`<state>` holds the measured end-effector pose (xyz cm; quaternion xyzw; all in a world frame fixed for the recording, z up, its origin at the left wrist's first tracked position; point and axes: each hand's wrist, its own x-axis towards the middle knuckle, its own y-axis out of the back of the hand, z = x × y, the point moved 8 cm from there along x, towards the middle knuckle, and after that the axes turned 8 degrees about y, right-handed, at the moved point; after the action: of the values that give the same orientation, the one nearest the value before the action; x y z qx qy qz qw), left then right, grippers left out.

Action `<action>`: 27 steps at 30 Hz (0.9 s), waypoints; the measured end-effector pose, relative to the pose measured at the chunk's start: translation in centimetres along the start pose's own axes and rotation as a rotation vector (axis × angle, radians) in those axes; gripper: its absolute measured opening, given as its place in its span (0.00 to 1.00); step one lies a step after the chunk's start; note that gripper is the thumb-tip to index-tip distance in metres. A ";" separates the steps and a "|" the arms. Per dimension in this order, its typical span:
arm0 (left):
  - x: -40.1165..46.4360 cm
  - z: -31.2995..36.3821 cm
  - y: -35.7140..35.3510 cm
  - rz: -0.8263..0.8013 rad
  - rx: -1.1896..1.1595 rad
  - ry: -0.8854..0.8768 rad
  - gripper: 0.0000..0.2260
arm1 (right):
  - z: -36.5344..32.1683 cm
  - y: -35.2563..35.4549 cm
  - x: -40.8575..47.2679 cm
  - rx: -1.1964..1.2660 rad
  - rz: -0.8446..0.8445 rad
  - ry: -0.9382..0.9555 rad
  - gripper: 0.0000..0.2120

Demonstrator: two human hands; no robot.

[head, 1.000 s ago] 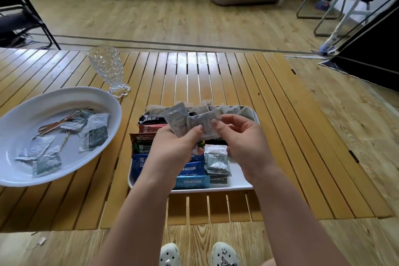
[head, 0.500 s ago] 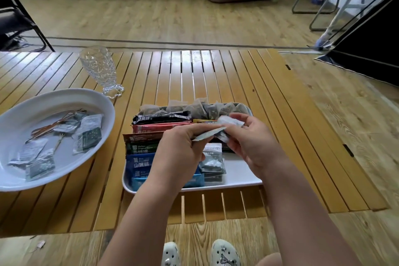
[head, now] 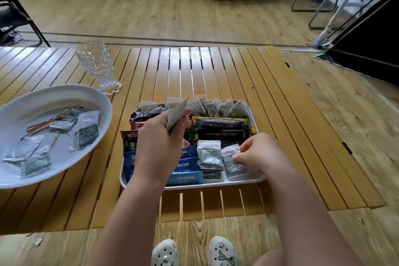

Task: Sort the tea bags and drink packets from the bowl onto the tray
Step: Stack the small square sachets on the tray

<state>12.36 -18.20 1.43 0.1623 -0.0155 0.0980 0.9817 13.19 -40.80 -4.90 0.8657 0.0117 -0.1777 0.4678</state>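
Wooden slats form the worktop (head: 216, 75), where a white oval bowl (head: 95, 97) stands left of a white rectangular tray (head: 255, 119). On the tray lie glossy stick packets in rows and soft mesh tea bags at the far edge. The right hand (head: 259, 155) pinches a grey foil sachet (head: 232, 163) and sets it beside another one at the near right corner. The left hand (head: 160, 142) holds a second flat sachet (head: 176, 115) above the tray. Several sachets are still in the bowl. The smooth foil could slip over the low tray rim, I think, because the corner is crowded.
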 end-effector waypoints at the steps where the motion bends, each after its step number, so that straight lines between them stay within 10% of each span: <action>1: 0.0 0.0 -0.1 -0.007 0.003 0.003 0.08 | -0.3 0.0 0.0 -0.029 0.024 0.006 0.06; 11: 0.2 -0.4 -0.4 -0.014 -0.011 0.040 0.04 | -0.9 0.6 0.1 -0.095 0.146 0.043 0.11; 19: -0.4 -1.2 -2.8 -0.321 -0.146 0.256 0.07 | -7.0 2.1 -2.0 0.798 0.064 0.533 0.13; 27: -0.8 -0.2 -3.4 -0.380 -0.238 0.259 0.07 | -4.9 2.0 -1.1 1.028 0.102 0.359 0.01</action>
<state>12.22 -21.44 0.09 0.0319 0.1297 -0.0709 0.9885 13.95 -37.73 -0.52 0.9990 -0.0390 0.0129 -0.0171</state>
